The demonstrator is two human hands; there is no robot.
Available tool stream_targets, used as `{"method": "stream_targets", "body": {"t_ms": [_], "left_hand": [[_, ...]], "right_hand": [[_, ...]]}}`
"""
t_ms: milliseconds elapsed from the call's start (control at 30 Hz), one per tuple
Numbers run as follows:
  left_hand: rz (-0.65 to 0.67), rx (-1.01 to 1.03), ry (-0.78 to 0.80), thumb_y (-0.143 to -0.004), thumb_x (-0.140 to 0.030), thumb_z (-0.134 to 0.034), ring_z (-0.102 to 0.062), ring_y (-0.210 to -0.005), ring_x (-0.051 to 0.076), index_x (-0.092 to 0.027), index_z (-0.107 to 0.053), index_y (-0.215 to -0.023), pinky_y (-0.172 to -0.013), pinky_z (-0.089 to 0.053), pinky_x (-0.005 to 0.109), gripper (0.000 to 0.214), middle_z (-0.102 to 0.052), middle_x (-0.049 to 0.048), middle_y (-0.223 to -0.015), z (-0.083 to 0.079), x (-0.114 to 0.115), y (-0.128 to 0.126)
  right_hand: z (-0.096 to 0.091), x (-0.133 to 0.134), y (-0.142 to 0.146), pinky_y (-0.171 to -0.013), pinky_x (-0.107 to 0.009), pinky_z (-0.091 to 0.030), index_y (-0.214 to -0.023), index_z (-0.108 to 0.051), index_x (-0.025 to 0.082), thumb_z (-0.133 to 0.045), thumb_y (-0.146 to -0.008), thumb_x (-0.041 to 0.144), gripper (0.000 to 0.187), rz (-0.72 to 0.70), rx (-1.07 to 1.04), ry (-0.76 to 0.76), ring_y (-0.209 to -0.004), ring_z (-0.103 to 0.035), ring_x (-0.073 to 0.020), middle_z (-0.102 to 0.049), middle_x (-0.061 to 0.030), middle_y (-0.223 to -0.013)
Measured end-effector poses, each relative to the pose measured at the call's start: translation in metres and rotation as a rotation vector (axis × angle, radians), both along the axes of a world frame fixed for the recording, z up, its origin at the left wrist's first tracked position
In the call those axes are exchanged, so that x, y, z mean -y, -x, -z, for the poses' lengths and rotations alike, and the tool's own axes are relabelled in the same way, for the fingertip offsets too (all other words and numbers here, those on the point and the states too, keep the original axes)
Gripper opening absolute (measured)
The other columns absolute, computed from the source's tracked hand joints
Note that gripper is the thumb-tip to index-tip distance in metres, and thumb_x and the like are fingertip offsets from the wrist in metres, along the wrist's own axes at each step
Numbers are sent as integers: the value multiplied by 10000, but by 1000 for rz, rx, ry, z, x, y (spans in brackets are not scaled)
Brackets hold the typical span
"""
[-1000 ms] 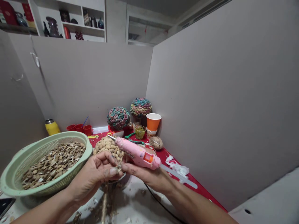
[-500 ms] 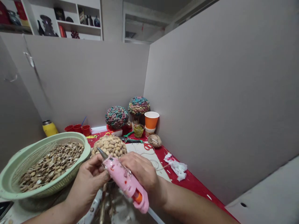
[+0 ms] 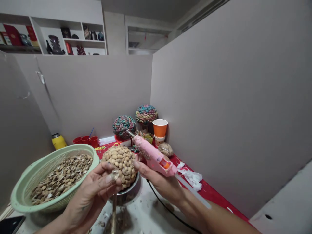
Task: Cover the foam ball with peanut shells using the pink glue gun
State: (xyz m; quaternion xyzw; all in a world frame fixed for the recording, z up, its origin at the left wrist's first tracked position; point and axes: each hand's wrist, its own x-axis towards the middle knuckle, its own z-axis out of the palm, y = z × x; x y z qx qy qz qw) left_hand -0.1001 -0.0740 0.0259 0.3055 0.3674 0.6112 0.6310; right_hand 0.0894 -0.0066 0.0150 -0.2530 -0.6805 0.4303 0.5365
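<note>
My left hand [image 3: 95, 187] pinches a small nut shell [image 3: 115, 175] between thumb and fingers; its hollow side faces me and looks shiny. In my right hand [image 3: 163, 182] is a pink hot glue gun [image 3: 153, 152], its metal nozzle pointing up and to the left, away from the shell. A clear glue stick [image 3: 193, 190] sticks out of its back end. Just beyond my hands stands a ball covered in tan nut shells [image 3: 123, 162], resting in or over a grey round dish [image 3: 133, 188]. A thin wooden stick [image 3: 113, 214] shows below my left fingers.
At left is a green basket [image 3: 21, 190] of loose shells, with a phone [image 3: 11, 224] nearby. Behind stand two coloured shell balls [image 3: 124, 126], red cups [image 3: 94, 141], an orange paper cup [image 3: 160, 129] and a twine ball [image 3: 165, 149]. Crumpled white plastic [image 3: 192, 178] lies right, beside the partition [image 3: 219, 113].
The glue gun has moved up and right, its nozzle leaving my left hand. The left hand has turned, showing the shell. The view has tilted up slightly.
</note>
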Motion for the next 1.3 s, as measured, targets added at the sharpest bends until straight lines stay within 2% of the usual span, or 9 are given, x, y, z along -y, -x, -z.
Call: {"method": "stream_targets", "body": {"t_ms": [267, 367, 467, 533, 600, 700, 800, 1033, 1300], "left_hand": [[-35, -9, -50, -608, -85, -895, -713, -683, 115, -159, -675, -923, -684, -622, 203, 391, -718, 16, -786, -7, -14, 10], [-21, -4, -60, -635, -74, -871, -715, -680, 118, -155, -665, -889, -694, -632, 224, 337, -711, 5, -782, -5, -19, 12], [-10, 9, -70, -615, -83, -886, -717, -676, 123, -159, -662, -868, -693, -639, 238, 347, -706, -7, -771, -4, -23, 14], [-4, 5, -74, -593, -89, -902, -715, -668, 118, -156, -665, -861, -685, -638, 232, 364, -708, -7, -770, -4, -25, 14], [1, 2, -75, -564, -87, -917, -710, -657, 112, -149, -665, -837, -684, -638, 232, 376, -708, -10, -768, -4, -25, 13], [1, 11, -66, -538, -87, -929, -705, -646, 108, -148, -667, -813, -694, -642, 248, 385, -707, -20, -761, -5, -24, 12], [10, 20, -65, -562, -100, -923, -703, -652, 106, -147, -676, -821, -708, -641, 257, 361, -710, -14, -762, -6, -22, 12], [63, 59, -99, -594, -112, -905, -709, -671, 113, -145, -693, -814, -702, -629, 232, 307, -705, -5, -773, -7, -17, 15], [111, 24, -230, -639, -114, -877, -689, -695, 107, -142, -702, -803, -701, -618, 217, 241, -678, -13, -782, -9, -17, 20]], "right_hand": [[-11, -14, -28, -555, -257, -458, -819, -642, 232, -632, -910, 410, 200, -134, 39, 5, -595, -509, -125, -569, 21, -705], [-20, -15, -36, -538, -254, -475, -982, -697, 245, -655, -893, 384, 170, -97, 75, -29, -611, -546, -138, -589, 13, -705], [-26, -18, -41, -568, -286, -536, -1327, -596, 287, -656, -896, 360, 442, -86, 103, -85, -734, -639, -188, -689, -33, -917], [-28, -19, -43, -674, -337, -586, -1400, -536, 315, -649, -903, 355, 511, -103, 120, -145, -925, -666, -239, -673, -57, -1183], [-27, -20, -43, -805, -386, -594, -1325, -604, 311, -659, -897, 367, 435, -97, 124, -179, -1058, -643, -275, -648, -58, -1264], [-23, -19, -41, -875, -414, -576, -1237, -646, 287, -680, -886, 399, 369, -79, 127, -155, -1006, -663, -276, -702, -71, -1099], [-20, -14, -37, -837, -399, -570, -1244, -620, 270, -648, -909, 420, 368, -110, 185, -166, -921, -665, -250, -695, -57, -1009], [-28, 1, -33, -698, -320, -510, -847, -587, 210, -578, -929, 438, 242, -110, 345, -274, -720, -573, -185, -614, -22, -793], [-24, 9, -23, -556, -252, -390, -752, -488, 210, -579, -919, 352, 237, -108, 466, -509, -593, -462, -129, -528, 17, -700]]}}
